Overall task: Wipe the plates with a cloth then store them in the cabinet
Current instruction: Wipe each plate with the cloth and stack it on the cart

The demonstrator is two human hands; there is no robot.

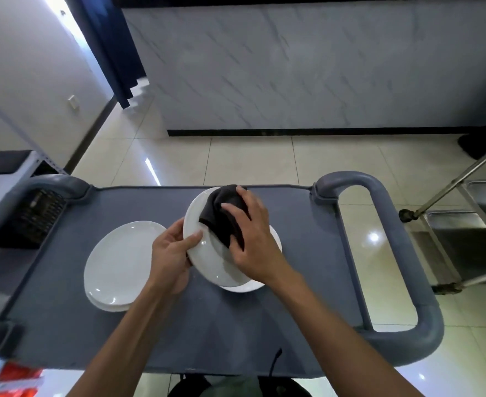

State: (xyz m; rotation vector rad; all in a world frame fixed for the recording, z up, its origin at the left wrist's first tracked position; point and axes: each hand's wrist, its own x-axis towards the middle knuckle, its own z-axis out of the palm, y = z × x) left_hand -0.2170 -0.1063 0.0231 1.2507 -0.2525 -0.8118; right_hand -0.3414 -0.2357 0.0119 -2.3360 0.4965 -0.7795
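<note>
A white oval plate [207, 262] is tilted up above the grey cart top [178, 325]. My left hand [171, 257] grips its left rim, thumb on the inside. My right hand [251, 239] presses a dark grey cloth [221, 216] against the plate's inner face, fingers spread over the cloth. Beneath the held plate lies another white plate [250, 286], only its edge showing. To the left, a stack of two white oval plates [118, 265] rests flat on the cart.
The cart has grey loop handles on the right [402, 253] and left [52, 181]. A steel trolley [470, 224] stands to the right on the tiled floor. A marble-fronted counter [307, 67] lies ahead. A black crate [38, 216] sits at the left.
</note>
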